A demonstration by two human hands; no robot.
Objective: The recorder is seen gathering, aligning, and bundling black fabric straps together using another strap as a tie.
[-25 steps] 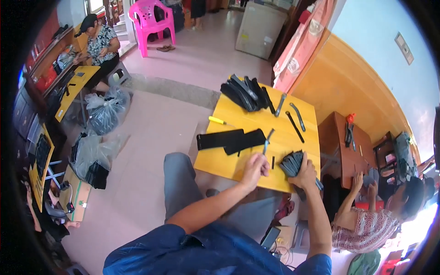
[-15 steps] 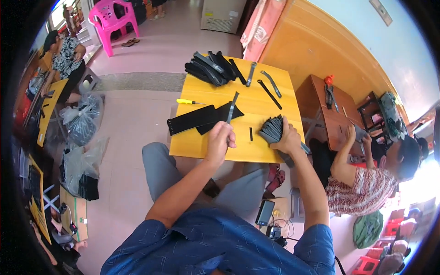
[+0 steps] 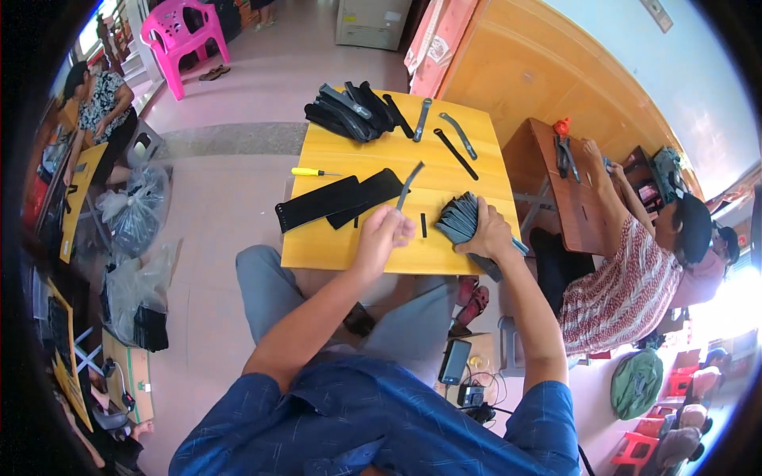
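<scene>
**Two hands occupied, strap work part-way through**

Two hands were engaged at the near edge of the yellow table (image 3: pixel 333 250). The left hand (image 3: pixel 384 232) was closed around the lower end of a single grey strap (image 3: pixel 406 186), which angled up and away over the tabletop. The right hand (image 3: pixel 486 232) gripped a fanned bundle of grey straps (image 3: pixel 459 219), resting at the table's near right edge.

Judged progress: incomplete. A sizeable bundle remained in hand; a black pile (image 3: pixel 349 111) sat at the far edge, whether finished or not cannot be told. Two flat black pads (image 3: pixel 340 199) and a yellow-handled screwdriver (image 3: pixel 309 171) lay untouched beside the left hand. The straps appeared thin, flexible and uniform.
</scene>
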